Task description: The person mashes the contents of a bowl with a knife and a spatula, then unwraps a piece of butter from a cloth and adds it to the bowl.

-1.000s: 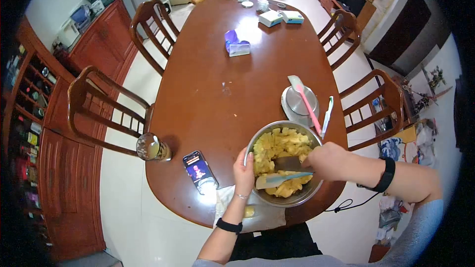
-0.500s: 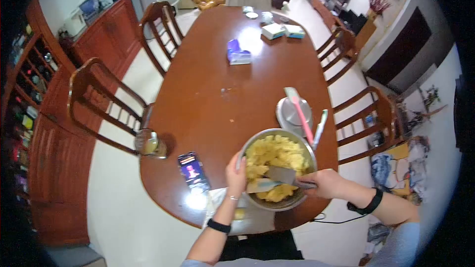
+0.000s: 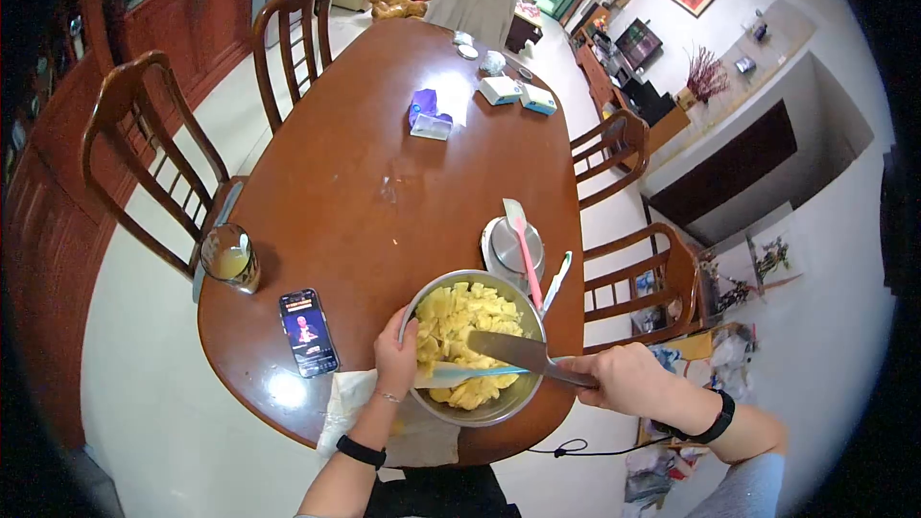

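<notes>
My left hand (image 3: 394, 357) is closed on the left rim of a round metal mixing bowl (image 3: 429, 284), thumb up at the edge. Yellow chunks of soft food (image 3: 470, 312), perhaps mashed potato, fill much of it. My right hand (image 3: 624, 376) is wrapped around the handle of a metal spatula (image 3: 508, 349), whose flat blade is over the food. A silicone spatula with a light-blue handle (image 3: 484, 371) lies across the bowl below that blade, its pale head near my left hand. Whether my right fingers touch its handle too is hidden.
Behind the bowl, a pink-handled spatula (image 3: 524, 247) rests across a round kitchen scale (image 3: 499, 254), beside a white-handled tool (image 3: 556, 280). Left are a lit phone (image 3: 309, 333) and a glass of yellowish drink (image 3: 230, 264). Tissue packs (image 3: 431, 125) and chairs (image 3: 153, 158) are farther off.
The view has turned and shifted, so the table appears farther left. The metal spatula's blade has lifted off the food and tilted, and now shows narrower. Both hands keep their holds.
</notes>
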The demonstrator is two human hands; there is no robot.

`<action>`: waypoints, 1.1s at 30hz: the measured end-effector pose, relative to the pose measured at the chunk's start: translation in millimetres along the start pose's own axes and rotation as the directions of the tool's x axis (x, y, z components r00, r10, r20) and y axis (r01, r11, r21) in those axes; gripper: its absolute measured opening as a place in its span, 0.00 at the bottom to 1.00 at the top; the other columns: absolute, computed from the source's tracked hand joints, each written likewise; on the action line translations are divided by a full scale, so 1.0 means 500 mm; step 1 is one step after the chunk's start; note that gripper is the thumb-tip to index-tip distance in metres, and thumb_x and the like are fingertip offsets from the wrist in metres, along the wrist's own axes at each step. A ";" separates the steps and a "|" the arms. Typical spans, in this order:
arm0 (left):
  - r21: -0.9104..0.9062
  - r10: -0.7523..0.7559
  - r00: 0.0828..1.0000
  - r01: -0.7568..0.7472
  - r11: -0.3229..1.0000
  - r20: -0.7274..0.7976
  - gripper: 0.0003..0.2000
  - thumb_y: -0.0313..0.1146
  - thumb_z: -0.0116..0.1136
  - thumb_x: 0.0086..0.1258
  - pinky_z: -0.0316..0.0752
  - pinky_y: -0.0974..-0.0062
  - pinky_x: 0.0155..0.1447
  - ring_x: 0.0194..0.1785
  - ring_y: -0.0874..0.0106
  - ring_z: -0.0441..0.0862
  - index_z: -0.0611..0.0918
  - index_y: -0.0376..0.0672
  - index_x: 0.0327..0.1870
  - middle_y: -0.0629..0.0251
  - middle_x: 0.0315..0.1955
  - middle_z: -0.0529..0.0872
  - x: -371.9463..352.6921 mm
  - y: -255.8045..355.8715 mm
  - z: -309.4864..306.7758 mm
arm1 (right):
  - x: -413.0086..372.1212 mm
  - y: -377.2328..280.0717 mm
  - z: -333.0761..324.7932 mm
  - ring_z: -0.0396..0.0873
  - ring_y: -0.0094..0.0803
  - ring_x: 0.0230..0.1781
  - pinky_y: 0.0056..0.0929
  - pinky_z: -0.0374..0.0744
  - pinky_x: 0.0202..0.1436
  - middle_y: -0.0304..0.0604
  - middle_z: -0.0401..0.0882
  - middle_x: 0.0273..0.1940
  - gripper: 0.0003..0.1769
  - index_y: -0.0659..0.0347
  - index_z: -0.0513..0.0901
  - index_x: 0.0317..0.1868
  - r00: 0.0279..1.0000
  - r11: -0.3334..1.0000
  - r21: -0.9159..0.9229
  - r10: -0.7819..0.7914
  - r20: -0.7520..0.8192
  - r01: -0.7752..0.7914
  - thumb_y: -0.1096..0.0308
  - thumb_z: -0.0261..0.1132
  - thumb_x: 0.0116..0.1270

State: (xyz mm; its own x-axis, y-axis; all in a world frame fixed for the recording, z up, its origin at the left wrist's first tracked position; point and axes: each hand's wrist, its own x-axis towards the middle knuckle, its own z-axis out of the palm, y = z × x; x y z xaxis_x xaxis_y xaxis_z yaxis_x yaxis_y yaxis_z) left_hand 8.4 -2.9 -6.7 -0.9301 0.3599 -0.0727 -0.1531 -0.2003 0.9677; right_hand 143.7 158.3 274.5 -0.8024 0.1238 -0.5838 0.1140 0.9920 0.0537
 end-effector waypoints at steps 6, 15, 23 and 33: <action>0.016 -0.024 1.000 0.024 1.000 -0.009 0.14 0.27 0.51 0.72 0.74 0.74 0.54 0.48 0.72 0.82 0.78 0.31 0.54 0.56 0.45 0.85 -0.002 0.004 0.000 | 0.048 -0.030 -0.028 0.83 0.43 0.27 0.40 0.81 0.32 0.47 0.82 0.25 0.24 0.46 0.79 0.57 0.993 0.996 -0.084 0.007 0.114 0.002 0.60 0.66 0.58; 0.070 -0.005 0.999 0.007 0.998 -0.034 0.15 0.27 0.51 0.70 0.73 0.71 0.58 0.52 0.65 0.82 0.77 0.31 0.56 0.50 0.48 0.84 -0.006 0.004 0.001 | 0.105 -0.069 -0.041 0.84 0.43 0.31 0.39 0.81 0.33 0.48 0.82 0.27 0.21 0.52 0.79 0.54 0.986 0.993 -0.090 -0.059 0.153 0.074 0.69 0.62 0.58; -0.023 -0.073 0.997 0.072 0.997 -0.013 0.16 0.26 0.49 0.72 0.70 0.71 0.61 0.55 0.66 0.79 0.76 0.30 0.57 0.52 0.52 0.82 -0.011 0.010 0.005 | 0.138 -0.103 -0.027 0.83 0.44 0.28 0.39 0.80 0.31 0.51 0.81 0.24 0.21 0.53 0.81 0.54 0.982 0.994 -0.101 -0.013 0.188 0.032 0.64 0.64 0.57; -0.015 -0.127 0.991 0.127 0.992 -0.046 0.16 0.28 0.48 0.73 0.69 0.72 0.62 0.57 0.67 0.78 0.76 0.31 0.59 0.53 0.54 0.81 -0.033 0.015 0.001 | 0.148 -0.085 -0.017 0.85 0.43 0.34 0.40 0.82 0.37 0.50 0.83 0.29 0.13 0.60 0.83 0.42 0.990 0.999 0.035 -0.022 0.140 0.017 0.70 0.63 0.54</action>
State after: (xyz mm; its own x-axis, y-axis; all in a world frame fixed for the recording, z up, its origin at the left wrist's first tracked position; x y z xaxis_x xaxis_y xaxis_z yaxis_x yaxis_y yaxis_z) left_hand 22.6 -9.8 2.0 -0.9174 0.3405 -0.2061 -0.2746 -0.1666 0.9470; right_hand 74.6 125.6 235.7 -0.7149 0.0977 -0.6923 0.1206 0.9926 0.0155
